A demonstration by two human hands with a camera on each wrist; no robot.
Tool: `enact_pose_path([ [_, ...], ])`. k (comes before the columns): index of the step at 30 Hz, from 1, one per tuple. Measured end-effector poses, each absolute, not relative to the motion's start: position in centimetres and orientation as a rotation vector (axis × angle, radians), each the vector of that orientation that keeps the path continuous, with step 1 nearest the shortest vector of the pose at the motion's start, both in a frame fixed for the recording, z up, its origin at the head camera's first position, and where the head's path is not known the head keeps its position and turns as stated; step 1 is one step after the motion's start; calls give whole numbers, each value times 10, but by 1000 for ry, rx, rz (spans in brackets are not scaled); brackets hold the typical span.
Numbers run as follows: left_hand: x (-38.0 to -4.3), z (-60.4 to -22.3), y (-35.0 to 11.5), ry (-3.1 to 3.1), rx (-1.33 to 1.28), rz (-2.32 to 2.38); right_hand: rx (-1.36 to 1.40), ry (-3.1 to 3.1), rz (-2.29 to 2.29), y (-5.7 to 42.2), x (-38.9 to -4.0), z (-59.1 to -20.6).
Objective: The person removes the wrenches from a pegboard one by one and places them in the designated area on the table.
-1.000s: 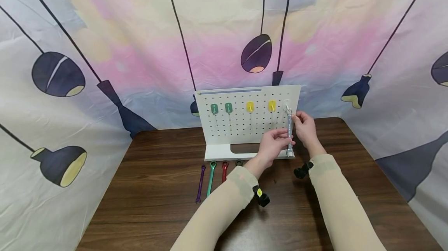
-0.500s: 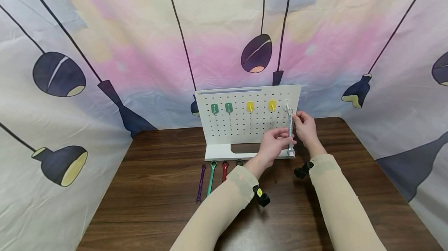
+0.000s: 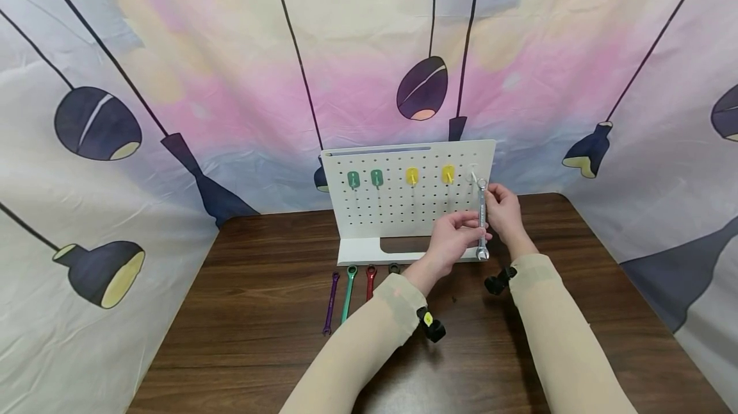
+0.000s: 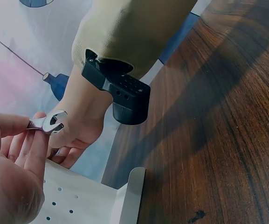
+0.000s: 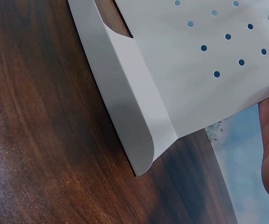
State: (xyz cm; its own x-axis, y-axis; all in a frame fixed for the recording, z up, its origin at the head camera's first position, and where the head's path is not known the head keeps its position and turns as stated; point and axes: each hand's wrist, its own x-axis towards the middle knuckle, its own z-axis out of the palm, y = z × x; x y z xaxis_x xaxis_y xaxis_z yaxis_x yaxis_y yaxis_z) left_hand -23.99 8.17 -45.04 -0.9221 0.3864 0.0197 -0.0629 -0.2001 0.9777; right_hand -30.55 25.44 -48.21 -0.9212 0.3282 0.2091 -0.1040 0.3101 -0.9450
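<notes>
My left hand (image 3: 452,238) pinches a silver combination wrench (image 3: 482,206) between thumb and fingers, holding it upright in front of the right side of a white pegboard (image 3: 359,251). The wrench's ring end is at the top, right by the tip of a clear hook (image 3: 473,174). Its open end (image 4: 51,123) points down, toward the camera in the left wrist view. My right hand (image 3: 505,214) grips the pegboard's right edge. In the right wrist view its fingers (image 5: 268,119) reach behind the board; the thumb is out of that view.
Two green hooks (image 3: 377,178) and two yellow hooks (image 3: 448,175) are on the board. On the brown table (image 3: 248,298) lie a purple wrench (image 3: 331,304), a green wrench (image 3: 349,292), a red wrench (image 3: 370,281) and a dark wrench (image 3: 394,268), partly hidden by my left arm. A patterned cloth hangs behind.
The wrench in my left hand has shifted slightly right, its ring end moving from over the clear hook to just beside the hook's tip. The right hand has stayed at the board's edge.
</notes>
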Motion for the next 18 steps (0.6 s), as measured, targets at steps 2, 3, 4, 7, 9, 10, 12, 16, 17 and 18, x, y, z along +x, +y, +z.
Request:
enact_pose_path([
  [2,-240,-451,82,1768,383,2199,-199,-2214,1640,254,-305,-482],
  [3,-240,-451,82,1767,385,2198,-197,-2210,1641,254,-306,-482],
  [4,-240,-452,82,1763,388,2200,-198,-2205,1645,254,-306,-482],
  [7,-240,-451,82,1750,405,2202,-203,-2200,1646,254,-306,-483],
  [9,-240,-452,81,1743,419,2199,-203,-2204,1645,254,-306,-482],
  [10,-240,-452,80,1738,424,2199,-204,-2205,1643,255,-306,-483],
  [12,-239,-452,79,1736,428,2197,-203,-2210,1641,255,-306,-483],
  [16,-239,-454,75,1735,414,2187,-190,-2201,1651,254,-306,-482],
  [17,-239,-455,74,1735,411,2184,-184,-2199,1652,254,-306,-482],
  [18,-239,-456,72,1735,408,2178,-180,-2197,1654,254,-306,-482],
])
